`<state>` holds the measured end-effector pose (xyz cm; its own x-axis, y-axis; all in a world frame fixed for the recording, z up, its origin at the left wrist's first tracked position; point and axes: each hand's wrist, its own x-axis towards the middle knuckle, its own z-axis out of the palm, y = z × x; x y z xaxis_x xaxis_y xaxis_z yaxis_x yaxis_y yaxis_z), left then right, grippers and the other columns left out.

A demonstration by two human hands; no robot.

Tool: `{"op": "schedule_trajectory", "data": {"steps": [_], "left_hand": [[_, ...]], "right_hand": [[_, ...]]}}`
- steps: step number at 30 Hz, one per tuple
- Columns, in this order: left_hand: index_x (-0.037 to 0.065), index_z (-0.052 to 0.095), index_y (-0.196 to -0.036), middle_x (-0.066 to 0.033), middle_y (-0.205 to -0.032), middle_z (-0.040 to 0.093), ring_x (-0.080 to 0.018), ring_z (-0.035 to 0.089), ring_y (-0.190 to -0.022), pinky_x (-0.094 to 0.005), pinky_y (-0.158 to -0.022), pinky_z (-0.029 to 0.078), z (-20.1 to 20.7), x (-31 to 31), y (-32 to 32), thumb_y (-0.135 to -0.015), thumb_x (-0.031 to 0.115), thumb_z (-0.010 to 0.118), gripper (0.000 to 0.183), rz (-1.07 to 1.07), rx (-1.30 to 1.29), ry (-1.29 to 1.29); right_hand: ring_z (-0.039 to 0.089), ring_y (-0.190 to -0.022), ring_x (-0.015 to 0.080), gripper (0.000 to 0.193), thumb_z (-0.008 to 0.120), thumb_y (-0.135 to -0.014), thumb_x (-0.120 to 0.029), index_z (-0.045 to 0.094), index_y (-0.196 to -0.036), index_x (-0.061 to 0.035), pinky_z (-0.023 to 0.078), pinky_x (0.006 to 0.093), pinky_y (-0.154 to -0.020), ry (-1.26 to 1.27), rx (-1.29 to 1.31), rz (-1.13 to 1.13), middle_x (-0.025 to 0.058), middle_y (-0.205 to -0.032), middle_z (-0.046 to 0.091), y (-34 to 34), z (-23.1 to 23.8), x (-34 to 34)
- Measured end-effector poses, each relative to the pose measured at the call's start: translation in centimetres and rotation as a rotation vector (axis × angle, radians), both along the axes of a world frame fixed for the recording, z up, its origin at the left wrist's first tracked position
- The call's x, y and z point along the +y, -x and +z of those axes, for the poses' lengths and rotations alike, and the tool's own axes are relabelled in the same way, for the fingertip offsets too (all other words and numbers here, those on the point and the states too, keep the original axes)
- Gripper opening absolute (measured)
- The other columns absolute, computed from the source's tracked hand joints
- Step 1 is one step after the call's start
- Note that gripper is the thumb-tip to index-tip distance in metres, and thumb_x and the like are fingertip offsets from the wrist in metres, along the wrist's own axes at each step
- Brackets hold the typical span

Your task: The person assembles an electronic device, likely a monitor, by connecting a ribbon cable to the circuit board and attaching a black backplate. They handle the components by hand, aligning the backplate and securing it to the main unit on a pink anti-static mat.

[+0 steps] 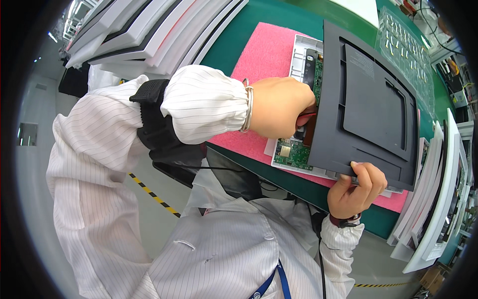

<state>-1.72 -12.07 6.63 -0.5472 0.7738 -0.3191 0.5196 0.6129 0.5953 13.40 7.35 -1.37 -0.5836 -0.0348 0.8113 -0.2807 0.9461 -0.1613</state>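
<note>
A sleeve [206, 104] ends at the left hand [281, 108], its half-hidden fingers perhaps pinching a wire [308, 114]; the right hand [359, 189] grips the cover [373, 99], likely steadying it above the board [298, 156].

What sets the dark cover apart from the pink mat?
The dark cover has slots and moulded lines; the pink mat shows none. The right hand grips the dark cover's edge, while the pink mat lies on the green table. Both are broad and fairly flat.
</note>
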Motion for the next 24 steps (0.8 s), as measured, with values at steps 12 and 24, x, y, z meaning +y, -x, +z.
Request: {"op": "schedule_trajectory", "data": {"steps": [12, 24], "left_hand": [[0.003, 0.056, -0.075, -0.0135, -0.071, 0.061, -0.0295, 0.062, -0.068, -0.0393, -0.062, 0.048, 0.89, 0.72, 0.26, -0.071, 0.0, 0.063, 0.01, -0.014, 0.014, 0.12], [0.001, 0.059, -0.079, -0.0142, -0.077, 0.065, -0.03, 0.065, -0.075, -0.0396, -0.066, 0.05, 0.24, 0.77, -0.07, -0.069, 0.003, 0.069, 0.015, 0.056, 0.084, 0.173]], "right_hand": [[0.054, -0.083, 0.0224, 0.023, 0.058, -0.095, -0.028, 0.062, -0.098, -0.0053, 0.041, 0.0378, -0.078, 0.005, 0.012, 0.008, 0.0073, -0.091, 0.059, 0.11, -0.13, -0.19], [0.055, -0.083, 0.0222, 0.021, 0.062, -0.093, -0.027, 0.062, -0.098, -0.0061, 0.038, 0.0372, -0.077, 0.022, 0.054, 0.034, 0.006, -0.091, 0.06, 0.65, -0.09, -0.55]]}}
